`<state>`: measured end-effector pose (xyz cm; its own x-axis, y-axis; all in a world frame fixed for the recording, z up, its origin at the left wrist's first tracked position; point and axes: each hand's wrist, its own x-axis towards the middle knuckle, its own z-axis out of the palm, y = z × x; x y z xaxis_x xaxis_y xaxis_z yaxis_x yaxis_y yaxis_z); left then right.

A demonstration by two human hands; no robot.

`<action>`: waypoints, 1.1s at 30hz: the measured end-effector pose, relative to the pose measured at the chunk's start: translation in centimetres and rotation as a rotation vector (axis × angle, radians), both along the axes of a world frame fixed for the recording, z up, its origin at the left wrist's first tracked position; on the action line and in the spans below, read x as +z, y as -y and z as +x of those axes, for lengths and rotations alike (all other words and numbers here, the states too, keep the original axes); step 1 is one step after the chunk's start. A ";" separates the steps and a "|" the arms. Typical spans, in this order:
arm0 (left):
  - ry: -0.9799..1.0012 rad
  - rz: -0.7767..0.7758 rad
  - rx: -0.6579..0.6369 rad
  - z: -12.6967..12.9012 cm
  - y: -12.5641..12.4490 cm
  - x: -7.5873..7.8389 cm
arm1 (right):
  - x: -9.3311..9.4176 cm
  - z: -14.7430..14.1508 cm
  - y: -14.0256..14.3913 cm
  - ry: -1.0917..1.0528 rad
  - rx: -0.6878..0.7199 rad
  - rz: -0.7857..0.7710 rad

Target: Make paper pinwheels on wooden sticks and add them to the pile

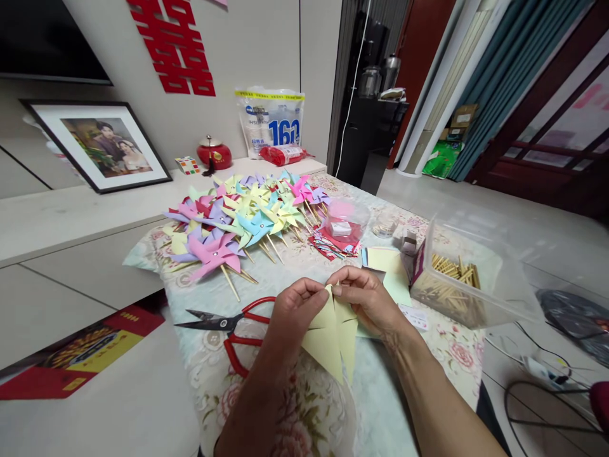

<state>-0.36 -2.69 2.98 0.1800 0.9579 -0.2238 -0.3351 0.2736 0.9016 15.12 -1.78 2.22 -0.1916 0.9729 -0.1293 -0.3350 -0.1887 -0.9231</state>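
A pale yellow paper square [329, 330], slit in from its corners, hangs between my hands above the table. My left hand [301, 304] pinches its upper edge from the left. From the right, my right hand [364, 295] pinches the same edge, the fingertips of both hands nearly meeting. Red-handled scissors [231, 322] lie spread apart on the cloth, left of my left hand. Beyond them is a pile of finished paper pinwheels [257, 222] on wooden sticks, in pink, purple, blue, green and yellow.
A clear plastic box [495, 298] of wooden sticks [459, 279] stands at the right. Paper sheets [397, 279], red paper strips [335, 244] and a small round container [384, 225] lie on the floral tablecloth [461, 355]. Behind is a white cabinet with a framed photo [102, 146].
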 end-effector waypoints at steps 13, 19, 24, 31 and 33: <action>-0.052 0.050 -0.011 -0.2 0.0 -0.4 | 0.0 -0.2 0.0 -0.005 -0.004 -0.005; -0.212 0.211 0.015 -0.4 -0.5 -1.8 | -0.2 -0.2 -0.1 0.016 -0.004 0.005; -0.323 0.330 0.081 -0.4 -0.5 -1.9 | -0.6 -0.1 -0.2 0.032 -0.004 0.017; -0.345 0.337 0.112 -0.3 -0.3 -2.0 | -0.5 -0.2 -0.2 0.043 0.013 0.031; -0.346 0.344 0.108 -0.3 -0.4 -2.2 | -0.4 -0.2 -0.2 0.042 0.012 0.025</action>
<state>-0.68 -2.31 0.78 0.0464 0.9957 0.0797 -0.0107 -0.0793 0.9968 14.91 -1.60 1.79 -0.1986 0.9735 -0.1136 -0.2935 -0.1697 -0.9408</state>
